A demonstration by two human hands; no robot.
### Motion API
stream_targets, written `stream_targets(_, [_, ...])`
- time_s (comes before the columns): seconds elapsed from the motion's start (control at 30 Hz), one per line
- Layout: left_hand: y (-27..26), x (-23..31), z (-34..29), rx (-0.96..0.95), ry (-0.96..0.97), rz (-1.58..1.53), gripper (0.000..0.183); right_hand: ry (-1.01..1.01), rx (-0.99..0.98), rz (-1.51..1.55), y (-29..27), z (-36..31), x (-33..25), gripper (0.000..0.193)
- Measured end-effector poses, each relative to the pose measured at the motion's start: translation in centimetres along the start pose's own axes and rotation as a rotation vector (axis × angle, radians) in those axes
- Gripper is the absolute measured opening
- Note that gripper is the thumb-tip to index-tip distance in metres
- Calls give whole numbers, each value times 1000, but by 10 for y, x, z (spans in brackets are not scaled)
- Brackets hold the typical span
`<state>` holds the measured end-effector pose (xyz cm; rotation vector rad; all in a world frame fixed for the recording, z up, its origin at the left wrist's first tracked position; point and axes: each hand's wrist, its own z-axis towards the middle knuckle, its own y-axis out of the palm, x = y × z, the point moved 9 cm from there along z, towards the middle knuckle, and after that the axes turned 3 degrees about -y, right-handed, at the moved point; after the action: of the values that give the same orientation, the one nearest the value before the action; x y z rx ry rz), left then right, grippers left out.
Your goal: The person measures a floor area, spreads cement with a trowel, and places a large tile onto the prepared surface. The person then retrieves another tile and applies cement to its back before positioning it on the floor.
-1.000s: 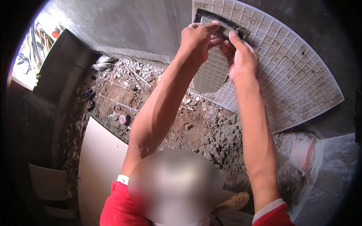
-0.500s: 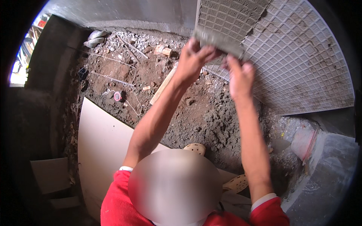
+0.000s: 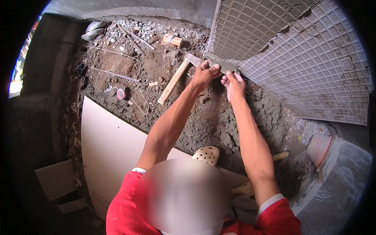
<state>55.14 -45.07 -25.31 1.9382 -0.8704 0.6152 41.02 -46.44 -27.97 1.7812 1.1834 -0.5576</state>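
A large tile point(image 3: 297, 70) stands at the upper right, its grid-patterned back facing me. Grey mortar point(image 3: 244, 33) coats the back's upper left part. Both my hands grip a flat grey strip smeared with mortar point(image 3: 221, 65), held along the tile's lower left edge. My left hand point(image 3: 203, 76) is closed on the strip's left part, thumb on top. My right hand point(image 3: 235, 87) pinches its right part between thumb and fingers. Just left of my left hand, a hammer with a wooden handle point(image 3: 173, 85) lies on the ground.
Rough soil and wet mortar lie below. A pale panel point(image 3: 111, 137) covers the lower left. A red-and-grey round tape measure point(image 3: 121, 93) and white string lie left. A trowel's wooden handle point(image 3: 281, 156) and a pinkish container point(image 3: 319, 149) are at right. Cream clogs point(image 3: 206, 155) show near me.
Both hands have brought the strip down the tile's back to its lower edge. The hammer's head and the trowel's handle now show; my arms hid them before.
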Motion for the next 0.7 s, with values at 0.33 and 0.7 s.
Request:
stream_targets(0.33, [96,75,-32,-24,220,90,27,-153,-37,138,16,-36,-111,43])
stream_targets(0.7, [268,246,-109,-106,771,364,28,-432,-212,275,87,-110,-318,31])
